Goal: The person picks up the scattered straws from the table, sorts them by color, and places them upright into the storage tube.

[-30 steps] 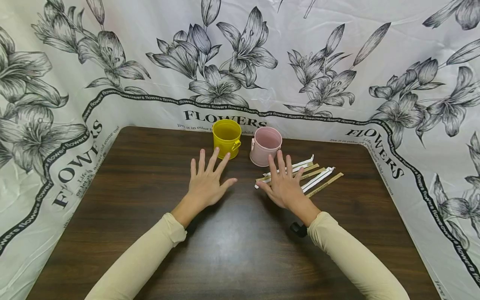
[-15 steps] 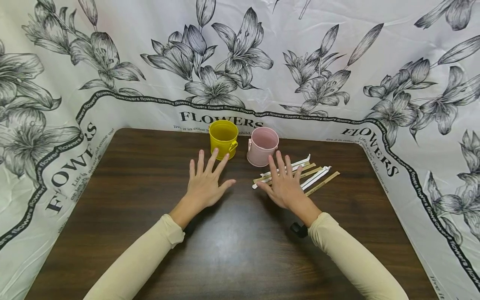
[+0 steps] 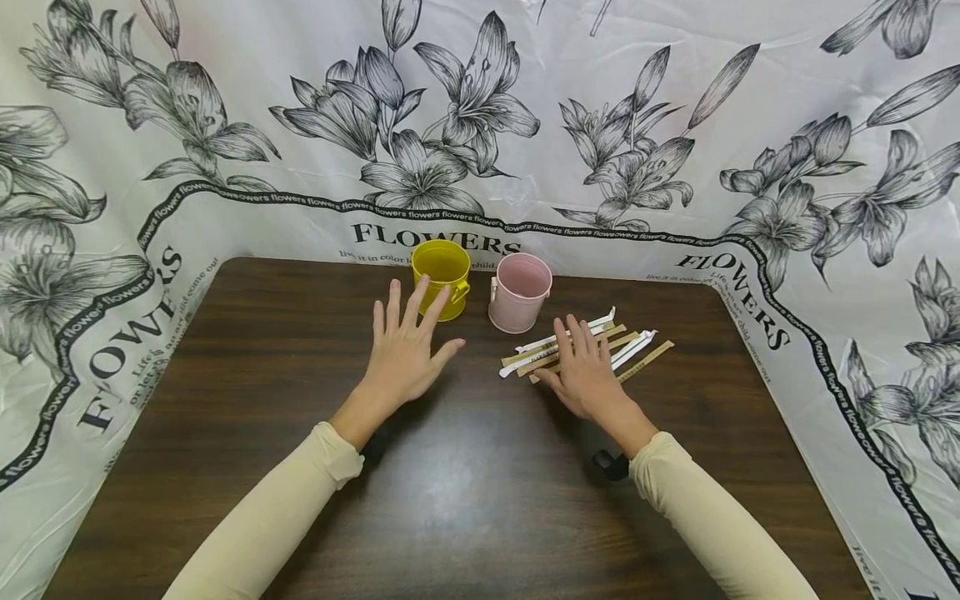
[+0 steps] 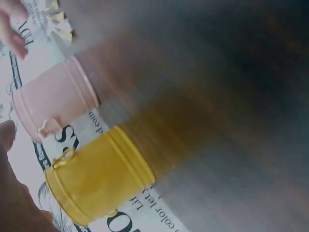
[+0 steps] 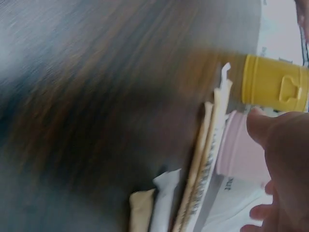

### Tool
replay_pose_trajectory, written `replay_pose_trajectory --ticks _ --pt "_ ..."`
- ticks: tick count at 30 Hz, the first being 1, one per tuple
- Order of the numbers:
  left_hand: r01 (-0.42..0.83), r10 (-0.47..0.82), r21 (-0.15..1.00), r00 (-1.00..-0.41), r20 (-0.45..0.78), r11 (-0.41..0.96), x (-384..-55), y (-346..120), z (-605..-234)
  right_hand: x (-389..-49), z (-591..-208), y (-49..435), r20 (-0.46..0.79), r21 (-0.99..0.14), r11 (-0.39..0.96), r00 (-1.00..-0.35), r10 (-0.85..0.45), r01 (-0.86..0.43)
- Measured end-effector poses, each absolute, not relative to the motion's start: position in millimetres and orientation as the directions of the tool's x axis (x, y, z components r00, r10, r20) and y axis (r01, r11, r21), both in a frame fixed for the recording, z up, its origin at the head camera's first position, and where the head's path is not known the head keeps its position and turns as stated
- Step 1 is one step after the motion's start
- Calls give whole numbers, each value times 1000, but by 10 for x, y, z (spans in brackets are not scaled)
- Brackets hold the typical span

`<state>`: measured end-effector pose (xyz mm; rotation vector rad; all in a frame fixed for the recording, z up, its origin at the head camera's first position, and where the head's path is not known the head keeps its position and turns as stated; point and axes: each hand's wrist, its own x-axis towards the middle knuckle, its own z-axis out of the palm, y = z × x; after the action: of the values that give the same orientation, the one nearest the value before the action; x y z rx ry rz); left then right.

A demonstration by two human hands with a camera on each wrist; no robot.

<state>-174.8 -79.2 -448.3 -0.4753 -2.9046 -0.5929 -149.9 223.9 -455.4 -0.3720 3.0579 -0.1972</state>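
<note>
My left hand [image 3: 401, 362] hovers with spread fingers in front of the yellow bucket [image 3: 444, 257], its fingertips overlapping the bucket in the head view. Beside that bucket stands a pink bucket [image 3: 517, 308]; both are upright, with small side handles. My right hand [image 3: 585, 379], fingers extended, is over several slim paper-wrapped sticks [image 3: 637, 350], some white and some brown, and hides part of them. In the right wrist view, brown and white sticks [image 5: 195, 174] lie near the thumb [image 5: 263, 128]. The left wrist view shows the yellow bucket [image 4: 101, 176] and pink bucket [image 4: 55, 99] from the side.
The dark wood table [image 3: 450, 500] has both buckets near its back edge. A white cloth [image 3: 300, 50] printed with flowers surrounds its back and sides. A small black device [image 3: 610, 465] sits under the right wrist.
My right hand has shifted slightly right, farther from the pink bucket and over the sticks. My left hand has risen a little toward the yellow bucket. The head view has turned slightly right.
</note>
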Motion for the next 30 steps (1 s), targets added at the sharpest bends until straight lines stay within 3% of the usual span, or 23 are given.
replay_pose_trajectory --ticks 6,15,24,30 --pt "359 279 416 -929 243 836 -1822 -851 -4323 -1499 -4650 2321 67 -138 929 -939 -337 -343" --pt "361 237 563 -929 283 744 -2058 -853 -4081 -1516 -4772 2451 325 1 915 -866 -381 -402" --pt "370 148 685 -921 361 627 -2336 -907 -4039 -1594 -4879 2411 304 -68 913 -880 -366 -403" --pt "340 109 741 -933 344 579 -2504 -808 -4181 -1579 -4882 2413 294 -96 929 -902 -316 -357"
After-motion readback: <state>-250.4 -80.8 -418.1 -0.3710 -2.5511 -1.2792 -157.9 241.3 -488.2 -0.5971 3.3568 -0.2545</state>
